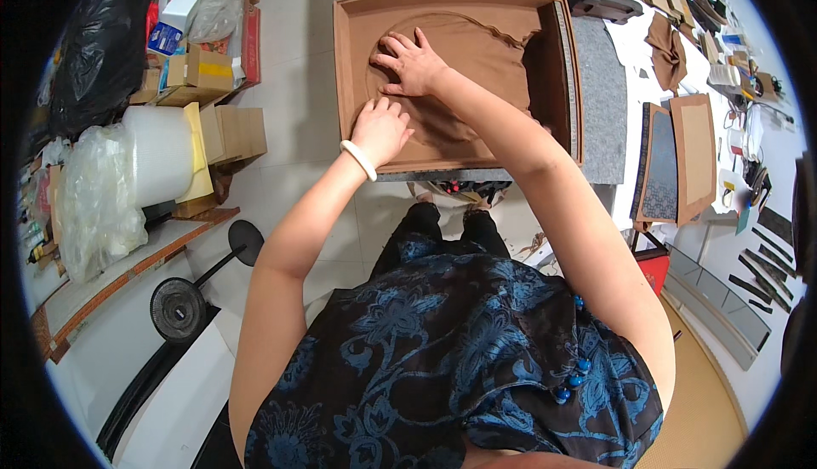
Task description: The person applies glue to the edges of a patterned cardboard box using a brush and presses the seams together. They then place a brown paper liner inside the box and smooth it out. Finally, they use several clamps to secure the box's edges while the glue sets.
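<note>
A large shallow brown box [343, 60] lies before me, with a loose brown cloth [481, 60] spread across its inside. Folds run along the cloth's far edge, and its right side is rumpled. My right hand [413, 65] reaches over to the box's left part and lies on the cloth with its fingers spread. Just nearer to me, my left hand [382, 134] rests at the near left, over the box's side, fingers stretched onto the cloth. Neither hand appears to hold anything. A white bangle [358, 161] circles my left wrist.
The box stands on a grey-covered table [602, 86]. To the right lie brown-edged panels [695, 158], a brown cloth piece [666, 52] and a black stand [602, 2]. Cardboard boxes [200, 69] and plastic-wrapped goods crowd the left. A black fan [178, 309] stands at the lower left.
</note>
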`<act>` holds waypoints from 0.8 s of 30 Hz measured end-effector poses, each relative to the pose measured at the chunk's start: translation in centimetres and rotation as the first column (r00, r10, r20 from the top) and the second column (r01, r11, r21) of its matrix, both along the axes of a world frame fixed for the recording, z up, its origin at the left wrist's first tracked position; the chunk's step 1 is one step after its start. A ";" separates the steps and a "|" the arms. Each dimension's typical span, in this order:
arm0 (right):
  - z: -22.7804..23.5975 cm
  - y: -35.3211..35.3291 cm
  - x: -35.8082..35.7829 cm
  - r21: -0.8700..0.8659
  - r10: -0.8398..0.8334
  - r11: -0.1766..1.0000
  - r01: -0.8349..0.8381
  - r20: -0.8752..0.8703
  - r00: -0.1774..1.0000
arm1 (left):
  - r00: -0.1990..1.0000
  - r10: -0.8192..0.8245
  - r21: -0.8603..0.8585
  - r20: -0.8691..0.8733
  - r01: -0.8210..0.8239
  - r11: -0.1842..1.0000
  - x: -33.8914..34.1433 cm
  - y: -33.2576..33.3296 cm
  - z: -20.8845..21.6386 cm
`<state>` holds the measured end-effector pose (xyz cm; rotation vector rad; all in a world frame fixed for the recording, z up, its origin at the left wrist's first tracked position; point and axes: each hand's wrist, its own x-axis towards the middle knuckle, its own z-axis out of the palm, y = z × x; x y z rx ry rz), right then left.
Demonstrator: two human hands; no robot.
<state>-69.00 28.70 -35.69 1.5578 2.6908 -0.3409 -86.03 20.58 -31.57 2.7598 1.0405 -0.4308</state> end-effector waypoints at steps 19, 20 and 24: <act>-0.1 -4.1 0.8 0.006 0.070 0.998 -0.070 -0.052 0.996 | 0.985 -0.079 -0.227 0.156 0.114 0.967 1.2 0.5 1.9; 0.3 -4.2 1.4 0.017 0.095 0.995 -0.094 -0.116 0.989 | 0.990 -0.053 -0.250 0.127 0.084 0.965 1.5 0.6 1.8; 3.5 -7.1 9.8 0.267 -0.206 0.857 0.442 -0.607 0.767 | 0.952 0.080 -0.306 0.295 0.015 0.952 2.9 0.9 1.3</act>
